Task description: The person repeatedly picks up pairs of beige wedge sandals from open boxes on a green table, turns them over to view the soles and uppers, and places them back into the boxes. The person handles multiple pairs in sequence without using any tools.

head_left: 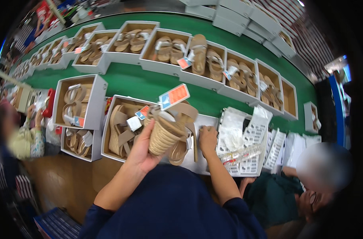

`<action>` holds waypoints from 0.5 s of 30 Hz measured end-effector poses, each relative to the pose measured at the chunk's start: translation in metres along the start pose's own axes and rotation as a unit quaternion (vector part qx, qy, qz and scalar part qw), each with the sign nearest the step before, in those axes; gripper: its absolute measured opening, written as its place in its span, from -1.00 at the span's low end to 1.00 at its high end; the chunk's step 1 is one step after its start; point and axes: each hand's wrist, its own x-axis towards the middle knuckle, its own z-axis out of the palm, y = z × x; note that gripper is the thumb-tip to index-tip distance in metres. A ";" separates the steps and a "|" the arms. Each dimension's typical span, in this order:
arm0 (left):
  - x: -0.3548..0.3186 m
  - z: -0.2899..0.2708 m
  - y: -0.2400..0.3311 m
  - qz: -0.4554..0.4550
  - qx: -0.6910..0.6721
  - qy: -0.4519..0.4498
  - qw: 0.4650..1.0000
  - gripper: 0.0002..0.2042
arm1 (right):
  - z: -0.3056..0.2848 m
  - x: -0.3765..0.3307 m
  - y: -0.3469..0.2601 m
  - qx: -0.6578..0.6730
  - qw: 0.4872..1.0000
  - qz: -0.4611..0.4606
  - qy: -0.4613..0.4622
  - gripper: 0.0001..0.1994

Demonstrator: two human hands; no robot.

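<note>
My left hand (141, 151) is closed around a tan wedge sandal (165, 137) with a woven-rope heel, raised and tilted in front of me. An orange, white and blue hang tag (174, 96) sticks up from it. Just beyond and below, an open shoebox (106, 139) has another wedge sandal (117, 129) inside. A further tan sandal (177, 153) shows partly behind the held one. Beside a white tray, my right hand (208, 140) has its fingers curled down; what they grip, if anything, is hidden.
The white tray (249, 174) holds label sheets and clear plastic. Open shoeboxes of sandals (165, 65) line the green table (129, 81). Two filled boxes (94, 121) are stacked at left. Co-workers sit at left and right; closed boxes (229, 20) are piled at the far right.
</note>
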 end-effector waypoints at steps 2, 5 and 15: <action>-0.006 0.005 -0.001 -0.025 -0.011 -0.007 1.000 -0.61 | 0.002 -0.001 0.014 -0.005 0.999 -0.036 0.028 -0.68; -0.014 -0.002 -0.003 -0.062 -0.024 -0.053 0.996 -0.61 | -0.011 0.008 0.025 0.112 0.990 0.039 0.082 -0.72; -0.027 -0.004 -0.026 -0.087 0.004 0.011 0.996 -0.59 | -0.231 -0.074 -0.112 0.601 0.794 -0.081 0.033 -0.49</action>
